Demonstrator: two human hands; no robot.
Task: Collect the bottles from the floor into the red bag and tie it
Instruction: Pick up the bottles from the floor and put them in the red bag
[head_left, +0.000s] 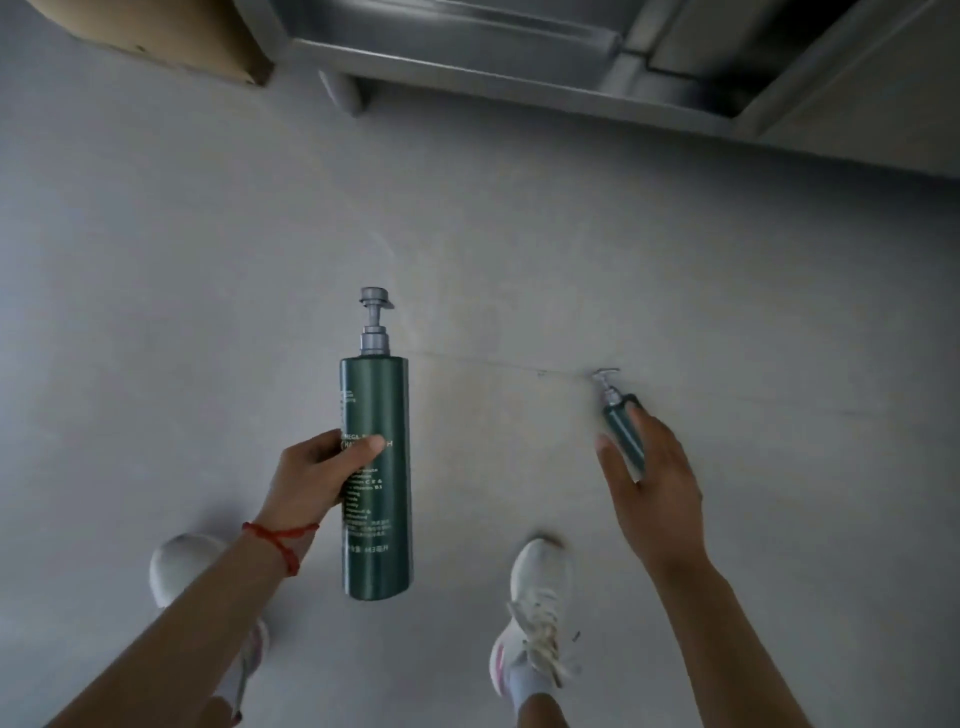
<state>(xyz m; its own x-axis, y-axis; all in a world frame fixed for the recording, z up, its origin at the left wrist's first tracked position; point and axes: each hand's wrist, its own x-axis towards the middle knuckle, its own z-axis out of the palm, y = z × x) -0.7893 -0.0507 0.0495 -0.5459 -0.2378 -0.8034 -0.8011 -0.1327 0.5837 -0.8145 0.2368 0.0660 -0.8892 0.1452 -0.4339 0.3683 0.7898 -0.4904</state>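
Note:
A tall dark green pump bottle (375, 519) with white print and a grey pump head is held up off the floor, my left hand (317, 478) wrapped around its middle. My right hand (654, 478) reaches down over a second green pump bottle (621, 423), which lies low by the grey floor with its pump pointing away from me. Its fingers curl around the bottle's body and hide most of it. The red bag is not in view.
Grey floor (208, 286) all around. Metal furniture (519, 57) with a foot stands at the far edge, a cardboard box (156, 36) at the far left. My two white shoes (535, 597) stand close below the hands.

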